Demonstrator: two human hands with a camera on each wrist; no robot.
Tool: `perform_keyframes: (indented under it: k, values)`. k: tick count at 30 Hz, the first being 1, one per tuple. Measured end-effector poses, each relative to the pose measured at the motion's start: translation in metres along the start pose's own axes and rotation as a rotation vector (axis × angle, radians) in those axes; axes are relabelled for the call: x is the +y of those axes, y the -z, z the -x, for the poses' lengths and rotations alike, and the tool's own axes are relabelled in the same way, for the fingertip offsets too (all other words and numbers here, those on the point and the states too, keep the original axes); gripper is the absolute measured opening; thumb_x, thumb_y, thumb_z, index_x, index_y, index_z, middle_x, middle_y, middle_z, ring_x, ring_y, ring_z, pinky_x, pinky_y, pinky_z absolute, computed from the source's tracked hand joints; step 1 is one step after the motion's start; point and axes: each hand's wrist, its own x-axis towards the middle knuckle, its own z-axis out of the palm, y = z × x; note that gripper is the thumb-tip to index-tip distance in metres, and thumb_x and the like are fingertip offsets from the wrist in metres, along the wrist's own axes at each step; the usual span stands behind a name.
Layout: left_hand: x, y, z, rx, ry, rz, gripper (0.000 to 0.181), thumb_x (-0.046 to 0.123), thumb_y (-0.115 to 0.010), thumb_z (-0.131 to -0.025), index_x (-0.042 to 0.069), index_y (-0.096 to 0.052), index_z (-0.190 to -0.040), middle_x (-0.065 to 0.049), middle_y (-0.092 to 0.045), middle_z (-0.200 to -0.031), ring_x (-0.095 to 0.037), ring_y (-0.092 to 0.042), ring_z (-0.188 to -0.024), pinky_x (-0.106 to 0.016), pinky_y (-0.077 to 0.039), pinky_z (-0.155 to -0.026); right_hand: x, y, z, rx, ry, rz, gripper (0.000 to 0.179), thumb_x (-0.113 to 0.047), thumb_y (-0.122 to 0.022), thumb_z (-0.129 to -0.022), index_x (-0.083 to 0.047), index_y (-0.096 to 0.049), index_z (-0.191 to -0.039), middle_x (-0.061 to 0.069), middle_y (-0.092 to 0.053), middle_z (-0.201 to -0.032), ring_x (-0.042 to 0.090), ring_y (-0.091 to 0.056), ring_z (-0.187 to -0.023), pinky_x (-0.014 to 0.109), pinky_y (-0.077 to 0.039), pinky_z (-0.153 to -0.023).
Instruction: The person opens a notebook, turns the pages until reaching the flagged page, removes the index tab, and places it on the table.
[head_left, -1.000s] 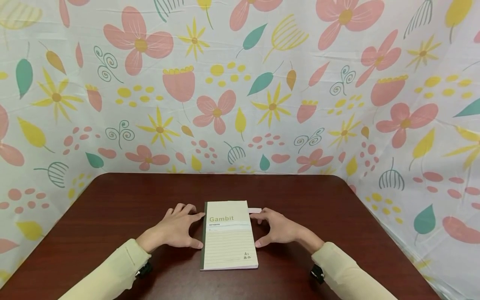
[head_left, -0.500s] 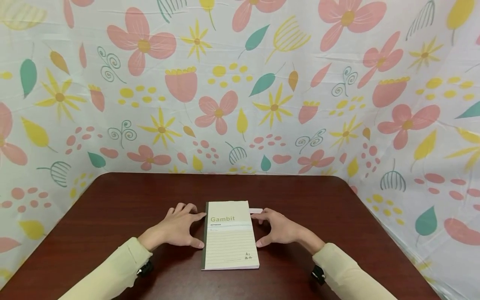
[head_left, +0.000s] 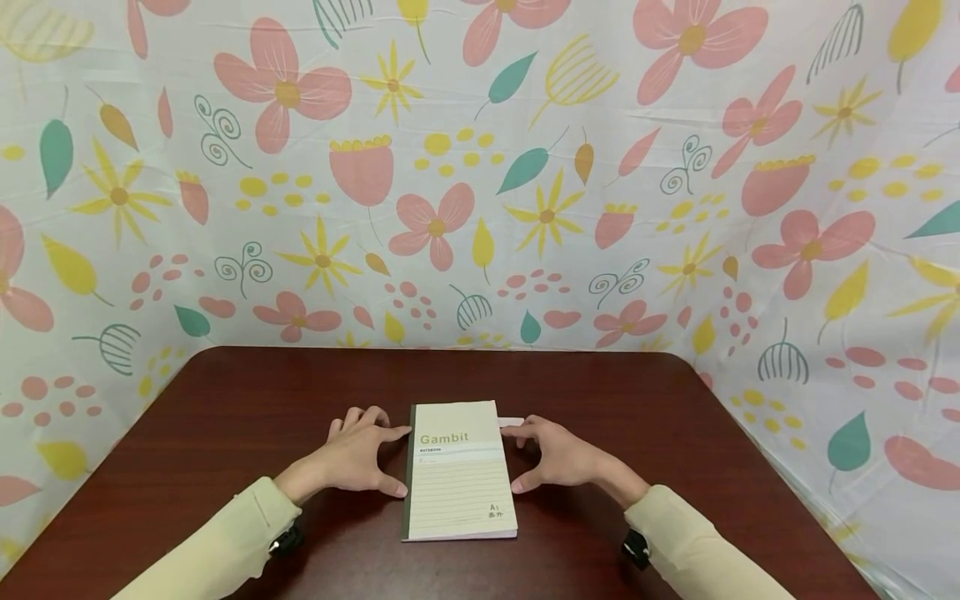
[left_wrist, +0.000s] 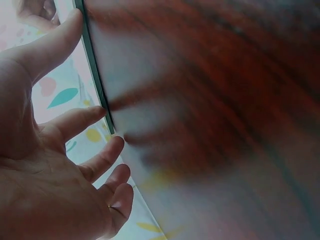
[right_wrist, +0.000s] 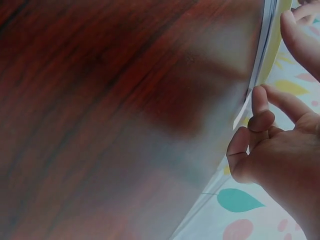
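A cream notebook (head_left: 459, 492) with "Gambit" on its cover and a dark spine lies closed on the table. At its spine side is my left hand (head_left: 348, 458), thumb and index fingertips at the edge, the other fingers spread. The left wrist view shows those fingertips along the dark spine (left_wrist: 92, 65). My right hand (head_left: 561, 454) mirrors it at the page edge (right_wrist: 264, 45), with thumb and index tips against it and the other fingers bent. A white strip (head_left: 512, 422) sticks out from the notebook's upper right side, just beyond the right index finger.
The dark reddish-brown wooden table (head_left: 300, 379) has rounded far corners. A white cloth (head_left: 480, 108) with flowers and leaves hangs behind it and along both sides. A dark wrist strap (head_left: 635, 548) shows below the right sleeve (head_left: 690, 533).
Both hands and the notebook stay in place. Only a slight shift of the head view shows.
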Motion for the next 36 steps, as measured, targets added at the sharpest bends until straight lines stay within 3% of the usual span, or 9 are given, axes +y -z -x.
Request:
perform_keyframes:
  k: [8, 15, 25, 36]
  values:
    - [0.003, 0.003, 0.002, 0.001, 0.004, 0.028, 0.093, 0.049, -0.099, -0.065, 0.013, -0.067, -0.145, -0.008, -0.051, -0.128, -0.036, -0.04, -0.115, -0.05, -0.03, -0.083, 0.001, 0.005, -0.001, 0.002, 0.003, -0.053, 0.086, -0.023, -0.095, -0.078, 0.002, -0.056, -0.15, 0.009, -0.056, -0.112, 0.028, -0.053, -0.105, 0.034, -0.043, -0.082]
    - [0.004, 0.003, 0.002, 0.002, 0.012, 0.038, 0.093, 0.048, -0.099, -0.064, 0.013, -0.067, -0.144, -0.008, -0.051, -0.128, -0.035, -0.039, -0.114, -0.05, -0.03, -0.083, -0.002, 0.009, -0.001, 0.005, 0.02, -0.083, 0.088, -0.023, -0.095, -0.079, 0.002, -0.053, -0.152, 0.013, -0.055, -0.112, 0.031, -0.05, -0.104, 0.038, -0.042, -0.083]
    - [0.002, 0.001, 0.001, 0.009, 0.016, 0.068, 0.093, 0.046, -0.1, -0.064, 0.011, -0.067, -0.144, -0.009, -0.051, -0.128, -0.035, -0.039, -0.112, -0.049, -0.029, -0.081, -0.013, 0.014, -0.001, 0.019, 0.012, -0.076, 0.087, -0.022, -0.095, -0.078, 0.001, -0.055, -0.151, 0.016, -0.057, -0.115, 0.034, -0.05, -0.104, 0.041, -0.041, -0.083]
    - [0.001, 0.0, -0.001, 0.007, 0.023, 0.067, 0.093, 0.045, -0.1, -0.064, 0.01, -0.067, -0.144, -0.011, -0.051, -0.128, -0.037, -0.039, -0.114, -0.049, -0.029, -0.082, -0.022, 0.018, -0.004, 0.042, 0.038, -0.041, 0.088, -0.026, -0.095, -0.076, 0.002, -0.056, -0.15, 0.017, -0.058, -0.111, 0.04, -0.05, -0.097, 0.035, -0.041, -0.074]
